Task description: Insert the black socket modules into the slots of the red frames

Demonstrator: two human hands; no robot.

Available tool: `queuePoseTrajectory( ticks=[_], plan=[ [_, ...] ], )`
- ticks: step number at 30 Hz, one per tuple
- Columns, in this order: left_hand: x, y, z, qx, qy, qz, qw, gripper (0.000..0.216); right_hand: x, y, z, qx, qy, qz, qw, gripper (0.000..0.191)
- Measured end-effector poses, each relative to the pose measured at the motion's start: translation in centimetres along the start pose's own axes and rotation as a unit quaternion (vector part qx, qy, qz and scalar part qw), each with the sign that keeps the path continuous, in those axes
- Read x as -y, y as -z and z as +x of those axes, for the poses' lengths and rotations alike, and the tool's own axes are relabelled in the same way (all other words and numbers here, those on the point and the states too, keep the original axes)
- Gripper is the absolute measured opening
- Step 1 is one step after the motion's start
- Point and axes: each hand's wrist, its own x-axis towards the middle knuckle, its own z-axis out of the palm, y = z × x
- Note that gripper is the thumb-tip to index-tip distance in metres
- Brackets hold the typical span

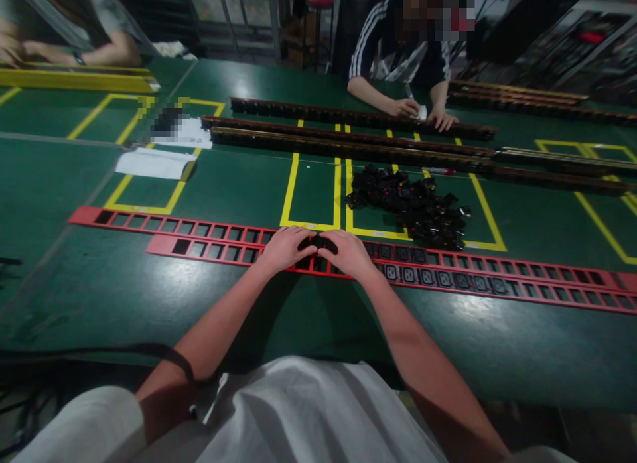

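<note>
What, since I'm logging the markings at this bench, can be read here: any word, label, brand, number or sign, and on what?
No text can be read.
Small white labels on the yellow tape: too small.
White sheets: too blurred to tell any print.
Black sockets in the red strips: any markings too small.

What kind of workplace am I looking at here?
Probably an assembly workshop: a green worktable marked out in yellow tape, long red slotted strips partly filled with black sockets, and another person working across from you.
</note>
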Motion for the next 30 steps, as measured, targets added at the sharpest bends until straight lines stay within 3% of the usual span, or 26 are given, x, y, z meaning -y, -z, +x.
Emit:
queuePoseTrajectory(
  ticks=[30],
  plan=[
    [-0.67,0.43,-0.17,0.006,-0.013,0.032,0.999,0.039,0.35,0.03,0.09,0.000,-0.018,-0.021,1.000,0.033]
  ],
)
